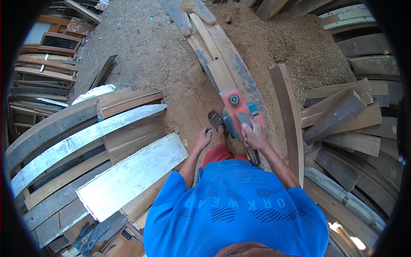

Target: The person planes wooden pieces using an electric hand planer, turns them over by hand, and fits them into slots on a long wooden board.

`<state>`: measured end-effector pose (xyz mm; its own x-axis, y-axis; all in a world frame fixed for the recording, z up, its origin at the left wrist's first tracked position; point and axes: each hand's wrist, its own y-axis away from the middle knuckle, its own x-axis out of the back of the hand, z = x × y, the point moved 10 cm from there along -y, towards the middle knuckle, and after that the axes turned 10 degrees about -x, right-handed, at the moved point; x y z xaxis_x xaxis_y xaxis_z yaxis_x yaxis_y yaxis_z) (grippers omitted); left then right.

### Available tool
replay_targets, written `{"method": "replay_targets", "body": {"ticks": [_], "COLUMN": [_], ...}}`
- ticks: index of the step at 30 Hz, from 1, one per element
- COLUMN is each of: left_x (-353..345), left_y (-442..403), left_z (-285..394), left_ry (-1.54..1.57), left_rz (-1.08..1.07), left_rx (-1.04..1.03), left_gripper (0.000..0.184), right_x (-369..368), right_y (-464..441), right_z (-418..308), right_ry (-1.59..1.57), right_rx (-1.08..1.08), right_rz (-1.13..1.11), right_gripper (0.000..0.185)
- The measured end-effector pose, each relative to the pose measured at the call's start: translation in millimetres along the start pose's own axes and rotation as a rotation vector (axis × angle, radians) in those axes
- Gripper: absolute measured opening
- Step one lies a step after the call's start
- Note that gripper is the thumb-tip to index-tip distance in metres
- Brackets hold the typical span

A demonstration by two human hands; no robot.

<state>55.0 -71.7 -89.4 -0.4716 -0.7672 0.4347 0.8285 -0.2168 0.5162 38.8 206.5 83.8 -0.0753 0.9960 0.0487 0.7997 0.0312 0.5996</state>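
Note:
My right hand is wrapped round the rear handle of a red electric planer, which has a round dark knob at its front and a teal part on its side. The planer rests over the near end of a pale wooden board. That board lies lengthwise on a long worn bench plank with bluish paint, and a narrower wood strip lies beyond its far end. My left hand hangs beside the bench, its fingers curled in, with nothing visible in them.
A heap of wood shavings spreads right of the bench. An upright-edged plank stands near my right arm. Stacked boards fill the right side. On the left lie more boards and a white panel. My sandalled foot is beside the bench.

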Motion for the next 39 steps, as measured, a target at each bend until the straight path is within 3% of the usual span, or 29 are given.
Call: {"method": "replay_targets", "body": {"ticks": [5,16,19,20,22,25,31,35,39], "left_x": [-9,6,11,14,16,16,6,-25,-33], "left_y": [17,12,21,19,26,33,24,15,23], "left_z": [-10,-35,-49,-55,-63,-65,-60,-96,-76], "left_ry": [0.026,0.056,0.096,0.116,0.111,0.06,-0.035,0.088,0.099], "left_rz": [-0.055,0.062,0.081,0.097,0.094,0.046,-0.014,-0.027,-0.038], "left_rx": [0.104,0.084,0.106,0.105,0.12,0.148,0.147,0.158,0.168], "left_gripper": [0.04,0.038,0.038,0.037,0.038,0.039,0.038,0.037,0.035], "right_x": [-3,-15,-14,-12,-10,-6,12,13,13], "right_y": [-5,-187,-215,-217,-195,-145,-39,18,13], "right_z": [-25,-165,-187,-182,-177,-159,-63,-10,-17], "right_ry": [0.106,0.233,0.308,0.237,0.097,-0.056,0.036,0.109,0.181], "right_rx": [0.037,0.24,0.334,0.316,0.263,0.194,0.052,-0.01,0.046], "right_rz": [0.078,0.194,0.241,0.202,0.117,0.024,0.023,0.022,0.111], "right_gripper": [0.051,0.071,0.057,0.06,0.066,0.055,0.044,0.054,0.06]}}
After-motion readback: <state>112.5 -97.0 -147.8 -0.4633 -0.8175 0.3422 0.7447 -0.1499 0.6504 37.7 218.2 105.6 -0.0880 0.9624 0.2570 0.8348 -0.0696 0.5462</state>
